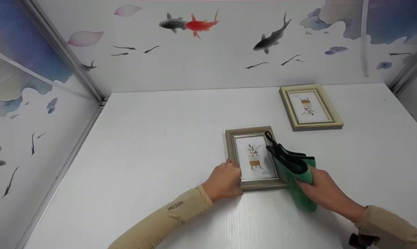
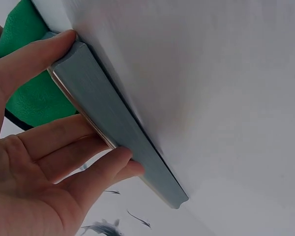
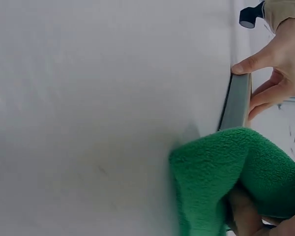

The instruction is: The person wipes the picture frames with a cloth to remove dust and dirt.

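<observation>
A picture frame (image 1: 254, 155) with a plant-pot print lies on the white table in the head view. My left hand (image 1: 224, 181) holds its near left corner; in the left wrist view the thumb presses the corner and the fingers bend over the frame's side (image 2: 113, 113). In my right hand (image 1: 326, 188) is a folded green cloth (image 1: 300, 190) with black edging and a loop. It covers part of the frame's right side. Seen from the right wrist, the fuzzy cloth (image 3: 214, 172) meets the end of the frame (image 3: 236, 105) and hides part of it.
A second, gold-toned picture frame (image 1: 310, 107) lies at the back right of the white table (image 1: 142, 145), its print upside down to me. Behind the table rises a wall (image 1: 229, 62) painted with fish; another painted panel (image 1: 21, 138) stands on the left.
</observation>
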Demonstrator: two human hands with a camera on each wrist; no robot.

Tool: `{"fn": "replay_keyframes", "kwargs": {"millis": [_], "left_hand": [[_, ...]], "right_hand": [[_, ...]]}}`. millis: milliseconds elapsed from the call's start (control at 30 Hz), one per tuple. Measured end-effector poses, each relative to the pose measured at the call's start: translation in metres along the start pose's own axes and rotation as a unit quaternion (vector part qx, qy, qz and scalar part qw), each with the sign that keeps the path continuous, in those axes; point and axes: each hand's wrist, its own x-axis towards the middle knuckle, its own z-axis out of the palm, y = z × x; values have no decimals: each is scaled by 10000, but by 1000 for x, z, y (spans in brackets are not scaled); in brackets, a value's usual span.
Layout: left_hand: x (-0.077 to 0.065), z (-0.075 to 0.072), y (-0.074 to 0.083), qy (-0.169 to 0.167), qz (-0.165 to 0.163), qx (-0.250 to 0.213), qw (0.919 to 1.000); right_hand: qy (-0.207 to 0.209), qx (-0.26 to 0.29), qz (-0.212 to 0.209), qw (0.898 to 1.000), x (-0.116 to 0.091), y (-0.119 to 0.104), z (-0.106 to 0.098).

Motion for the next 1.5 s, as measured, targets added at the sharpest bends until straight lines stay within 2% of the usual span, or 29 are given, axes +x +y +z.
{"fn": "replay_keyframes", "kwargs": {"millis": [67, 133, 267, 400, 533, 633, 733, 867, 1067, 1133, 1167, 1200, 1300, 1367, 1433, 1500], "left_hand": [[1, 1, 0, -10, 48, 112, 9999], [1, 1, 1, -33, 95, 197, 9998], [1, 0, 1, -71, 147, 168, 9997], [3, 0, 1, -57, 159, 20, 9999], [4, -1, -1, -87, 202, 78, 9997], [3, -2, -2, -121, 224, 174, 9995], [2, -3, -3, -136, 269, 166, 9994], [2, -4, -3, -241, 392, 289, 9985], [2, -6, -5, -420, 497, 463, 9968], [2, -6, -5, -456, 485, 461, 9967], [2, -5, -5, -464, 464, 470, 9967], [2, -5, -5, -463, 441, 477, 9968], [3, -4, -4, -402, 325, 387, 9979], [3, -3, -3, -327, 249, 287, 9987], [3, -2, -3, -220, 216, 197, 9993], [2, -1, -3, -110, 237, 145, 9996]], "right_hand": [[-60, -485, -407, 9980, -1, -2, 2], [-225, -1089, -801, 9906, -3, -5, 5], [-752, -2088, -1526, 9631, -4, -8, 7], [-1319, -2435, -2098, 9377, 5, -9, -8], [-1757, -2568, -2745, 9099, 28, -5, -25], [-1849, -2691, -3250, 8876, 49, -1, -30], [-1729, -2912, -3645, 8675, 73, 3, -30], [-1510, -3405, -3786, 8473, 105, 7, -32], [-1059, -4405, -3414, 8235, 135, 16, -30], [-899, -4543, -3256, 8244, 138, 19, -27], [-860, -4513, -3183, 8293, 139, 21, -25], [-854, -4417, -3118, 8369, 138, 22, -23], [-1095, -3626, -2895, 8790, 132, 24, -20], [-1365, -3047, -2771, 9010, 125, 24, -21], [-1630, -2562, -2671, 9146, 118, 23, -23], [-1851, -2349, -2691, 9155, 108, 20, -26]]}}
